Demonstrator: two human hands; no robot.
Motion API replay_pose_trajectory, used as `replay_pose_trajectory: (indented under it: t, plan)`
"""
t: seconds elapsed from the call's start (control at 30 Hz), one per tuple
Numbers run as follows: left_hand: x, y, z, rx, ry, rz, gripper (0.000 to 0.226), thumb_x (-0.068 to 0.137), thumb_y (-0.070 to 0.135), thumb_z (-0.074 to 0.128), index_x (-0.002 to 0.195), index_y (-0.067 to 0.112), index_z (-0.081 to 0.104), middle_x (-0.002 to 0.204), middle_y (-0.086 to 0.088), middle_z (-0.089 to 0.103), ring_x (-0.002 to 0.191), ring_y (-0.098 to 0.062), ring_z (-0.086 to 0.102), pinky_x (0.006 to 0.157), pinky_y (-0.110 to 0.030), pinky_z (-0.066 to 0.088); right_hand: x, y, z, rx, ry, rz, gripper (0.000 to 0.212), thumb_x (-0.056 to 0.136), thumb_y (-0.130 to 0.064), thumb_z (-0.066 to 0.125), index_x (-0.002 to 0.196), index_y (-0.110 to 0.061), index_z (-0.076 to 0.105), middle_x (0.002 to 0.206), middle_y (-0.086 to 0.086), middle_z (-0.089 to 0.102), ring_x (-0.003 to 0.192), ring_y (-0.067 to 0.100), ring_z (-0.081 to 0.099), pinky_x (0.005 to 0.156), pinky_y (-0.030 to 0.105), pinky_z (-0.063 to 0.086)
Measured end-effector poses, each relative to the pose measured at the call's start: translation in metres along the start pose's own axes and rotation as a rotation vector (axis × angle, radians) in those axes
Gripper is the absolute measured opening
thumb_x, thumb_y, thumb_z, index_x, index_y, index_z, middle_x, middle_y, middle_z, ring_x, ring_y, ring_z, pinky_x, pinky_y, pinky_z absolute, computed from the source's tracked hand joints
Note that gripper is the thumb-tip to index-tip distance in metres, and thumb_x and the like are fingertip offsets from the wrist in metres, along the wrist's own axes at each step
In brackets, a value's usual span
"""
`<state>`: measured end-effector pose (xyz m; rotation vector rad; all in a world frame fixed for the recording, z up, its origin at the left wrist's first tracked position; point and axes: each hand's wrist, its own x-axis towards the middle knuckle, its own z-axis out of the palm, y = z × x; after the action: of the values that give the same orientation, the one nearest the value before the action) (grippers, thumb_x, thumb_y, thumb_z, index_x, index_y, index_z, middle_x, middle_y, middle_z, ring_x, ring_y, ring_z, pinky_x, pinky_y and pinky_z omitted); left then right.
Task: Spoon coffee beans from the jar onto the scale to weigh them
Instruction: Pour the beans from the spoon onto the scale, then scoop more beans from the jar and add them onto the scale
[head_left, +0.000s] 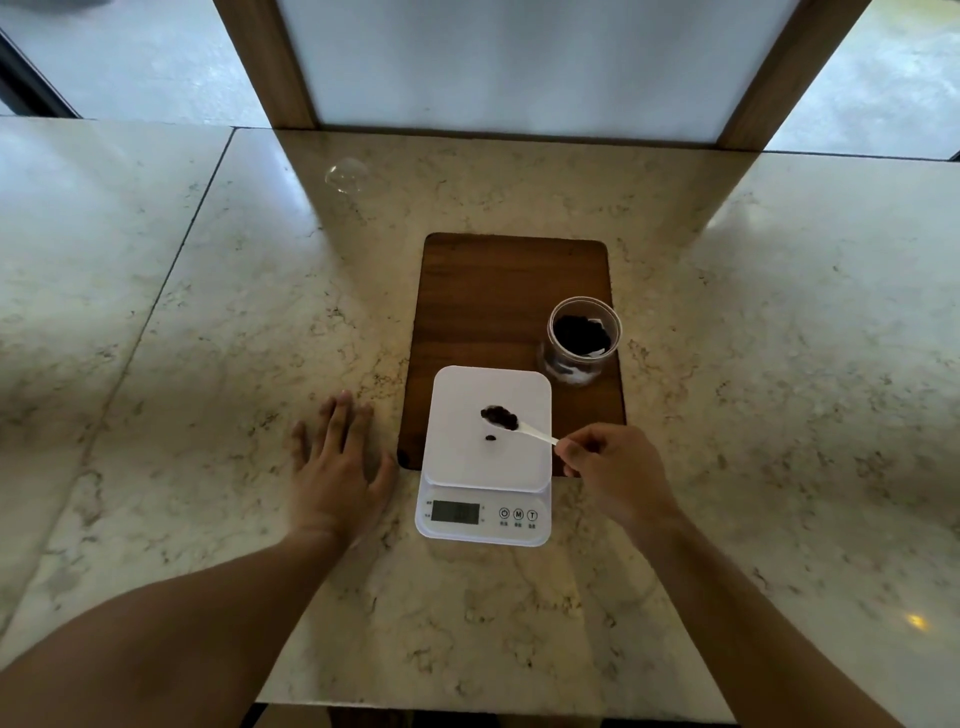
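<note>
A white digital scale (457, 457) stands at the near end of a dark wooden board (493, 291). My right hand (613, 467) pinches the handle of a small white spoon (535, 433) over the scale's platform. The spoon's bowl carries several dark coffee beans (500, 415). One loose bean (490, 438) lies on the platform under the spoon. An open clear jar (583, 340) with dark beans inside stands on the board, right behind the scale. My left hand (337, 462) lies flat on the marble counter, left of the scale, fingers spread.
The marble counter (208, 364) stretches wide on both sides. A clear round lid (347, 175) lies at the back left. A wood-framed pale panel (519, 67) rises behind the counter. The scale's display (455, 512) and buttons face me.
</note>
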<state>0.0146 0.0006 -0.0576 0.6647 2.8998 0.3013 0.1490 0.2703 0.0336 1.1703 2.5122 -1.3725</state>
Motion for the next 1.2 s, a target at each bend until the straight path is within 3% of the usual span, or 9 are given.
replay_pose_trajectory:
  t: [0.37,0.5,0.67,0.8,0.97,1.2]
  plan:
    - [0.002,-0.001,0.001,0.017,-0.008,-0.004,0.077,0.091,0.063,0.019,0.156,0.026,0.004,0.167,0.000,-0.002,0.151,-0.012,-0.018,0.122,-0.045,-0.013,-0.003,0.006,-0.007,-0.008,0.229,-0.274,0.010,0.083,-0.015,0.074,0.081,-0.023,0.078,0.071,-0.019,0.069,0.076,-0.006,0.062,0.063,0.003,0.041]
    - [0.000,0.001,-0.002,0.011,-0.005,0.001,0.077,0.091,0.062,0.019,0.157,0.023,0.006,0.167,-0.001,-0.002,0.151,-0.013,-0.018,0.122,-0.047,-0.010,-0.002,-0.006,-0.020,-0.008,0.386,-0.352,0.005,0.085,-0.020,0.073,0.083,-0.023,0.077,0.067,-0.015,0.068,0.065,0.005,0.063,0.054,0.014,0.044]
    - [0.000,0.003,-0.005,0.032,-0.018,0.004,0.080,0.090,0.065,0.013,0.157,0.022,0.003,0.167,-0.001,-0.005,0.150,-0.014,-0.020,0.123,-0.047,-0.010,0.016,-0.021,-0.053,-0.047,0.624,-0.432,0.011,0.088,-0.017,0.068,0.078,-0.012,0.070,0.064,-0.003,0.064,0.055,0.010,0.057,0.051,0.015,0.038]
    - [-0.001,0.004,-0.006,0.017,-0.016,0.002,0.081,0.089,0.064,0.014,0.157,0.020,0.006,0.167,-0.002,-0.002,0.151,-0.015,-0.016,0.123,-0.050,-0.006,0.032,-0.025,-0.064,-0.236,0.578,-0.456,0.012,0.087,-0.010,0.068,0.076,-0.007,0.067,0.067,0.003,0.064,0.057,0.016,0.053,0.053,0.013,0.031]
    - [0.000,0.005,-0.008,0.021,-0.019,0.004,0.081,0.089,0.064,0.013,0.157,0.020,0.008,0.167,-0.003,-0.001,0.152,-0.015,-0.016,0.123,-0.049,-0.007,0.048,-0.029,-0.060,-0.472,0.460,-0.477,0.011,0.090,-0.011,0.064,0.082,-0.004,0.066,0.077,0.010,0.065,0.059,0.019,0.049,0.055,0.027,0.036]
    - [0.001,0.001,-0.004,0.032,-0.027,0.007,0.081,0.090,0.065,0.019,0.156,0.021,0.002,0.166,-0.002,-0.005,0.150,-0.013,-0.020,0.123,-0.049,-0.009,0.065,-0.037,-0.056,-0.538,0.436,-0.408,0.013,0.092,-0.014,0.063,0.086,-0.005,0.069,0.081,0.011,0.069,0.063,0.018,0.051,0.058,0.027,0.037]
